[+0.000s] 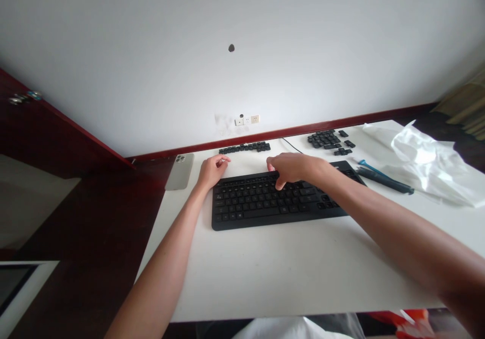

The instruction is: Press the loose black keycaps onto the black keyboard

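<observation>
A black keyboard [261, 211] lies on the white table [265, 268], with several key places at its right part lacking caps. Just beyond its upper left corner is my left hand [214, 170], fingers curled together; anything between the fingertips is too small to make out. My right hand [295, 167] reaches over the keyboard's upper middle, thumb and fingers apart, with nothing seen in it. Loose black keycaps [244, 148] form a row behind the keyboard. More loose keycaps [324, 139] lie in a cluster at the back right.
A phone [180, 171] lies at the table's left edge. On the right are a blue-handled tool [369, 167], a dark elongated object [384, 179] and a crumpled white plastic bag [424, 157]. The wall [227, 86] stands behind the table, and a cable [291, 145] runs toward it.
</observation>
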### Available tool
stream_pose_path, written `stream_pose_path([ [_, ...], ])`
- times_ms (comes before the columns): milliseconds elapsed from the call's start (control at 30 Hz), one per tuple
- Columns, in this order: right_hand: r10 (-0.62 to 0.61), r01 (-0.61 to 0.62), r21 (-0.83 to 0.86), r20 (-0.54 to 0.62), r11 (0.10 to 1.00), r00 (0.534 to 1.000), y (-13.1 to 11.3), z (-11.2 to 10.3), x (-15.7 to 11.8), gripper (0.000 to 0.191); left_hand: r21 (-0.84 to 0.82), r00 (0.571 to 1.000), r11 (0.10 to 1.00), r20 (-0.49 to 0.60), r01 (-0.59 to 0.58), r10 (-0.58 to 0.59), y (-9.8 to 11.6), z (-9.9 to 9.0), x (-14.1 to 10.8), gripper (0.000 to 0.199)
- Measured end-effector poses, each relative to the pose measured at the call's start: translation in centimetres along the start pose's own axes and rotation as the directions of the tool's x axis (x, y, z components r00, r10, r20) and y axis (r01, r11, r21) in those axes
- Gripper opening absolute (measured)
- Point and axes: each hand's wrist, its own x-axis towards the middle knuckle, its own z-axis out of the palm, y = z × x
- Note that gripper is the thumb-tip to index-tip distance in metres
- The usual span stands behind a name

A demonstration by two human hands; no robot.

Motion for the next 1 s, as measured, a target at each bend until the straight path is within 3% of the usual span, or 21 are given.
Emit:
stream_pose_path([
  [333,-0.007,0.007,0.016,0.007,1.0,1.0,0.5,-0.3,0.2,0.064,-0.012,1.0,1.0,0.006,-0.016,0.016,-0.2,0.0,0.1,0.022],
  [533,-0.081,0.08,0.048,0.021,0.996,0.996,2.4,-0.4,0.7,0.064,-0.027,1.0,1.0,0.01,-0.015,0.016,-0.4,-0.1,0.0,0.022],
  [600,-0.144,0.147,0.139,-0.033,0.979,0.989,3.4,-0.3,1.3,0.062,-0.028,1.0,0.999,0.01,-0.017,0.017,-0.4,0.0,0.0,0.021],
  [700,-0.176,0.219,0.183,-0.228,0.958,0.958,4.4,0.3,2.3,0.06,-0.024,1.0,1.0,0.012,-0.015,0.015,-0.5,0.0,0.0,0.022],
  [800,-0.082,0.105,0.036,-0.4,0.994,0.913,4.3,1.3,3.1,0.064,-0.026,1.0,1.0,0.018,-0.01,0.011,-0.6,0.1,0.0,0.022],
  [867,-0.036,0.022,-0.038,-0.427,0.999,0.903,4.0,1.9,3.5,0.069,-0.032,1.0,0.999,0.02,-0.01,0.011,-0.6,0.1,0.0,0.022],
  [1000,-0.043,0.01,-0.085,-0.393,0.996,0.918,3.5,2.6,3.8,0.073,-0.039,1.0,0.999,0.017,-0.007,0.007,-0.6,0.1,0.0,0.023],
])
